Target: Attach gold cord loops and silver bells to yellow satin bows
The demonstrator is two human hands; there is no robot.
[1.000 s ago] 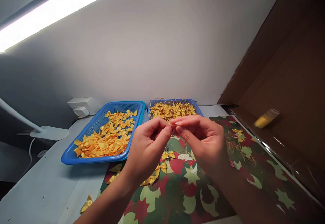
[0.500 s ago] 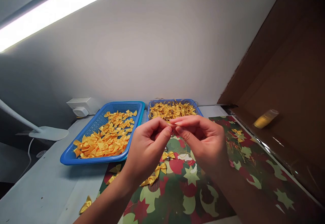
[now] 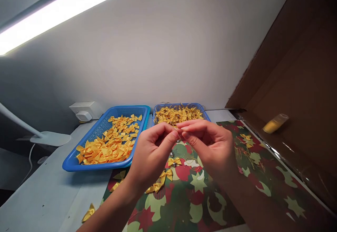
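My left hand (image 3: 150, 154) and my right hand (image 3: 216, 147) meet fingertip to fingertip above the patterned sheet (image 3: 181, 207). Both pinch a thin gold cord (image 3: 193, 153), part of which hangs in a curve below my right fingers. What lies right at the fingertips is too small to make out. Beneath my hands are several yellow ribbon bows (image 3: 166, 176) and small silver bells (image 3: 172, 153). Beyond my left hand stands a blue basket (image 3: 97, 168) of yellow bows. Behind my fingertips, a second blue basket (image 3: 205, 115) holds bows with gold cord loops, partly hidden.
A lone bow (image 3: 88, 213) lies on the pale table (image 3: 52, 190) at left. Further left are a white clamp-like base (image 3: 52, 138) and a white plug box (image 3: 86, 109). Gold cords (image 3: 244, 153) lie at right, beside a brown cardboard wall (image 3: 297, 84) with a yellow tube (image 3: 275, 123).
My hands stay almost in place, fingertips still pinched together, with only a very slight shift of the fingers. Nothing else has visibly moved.
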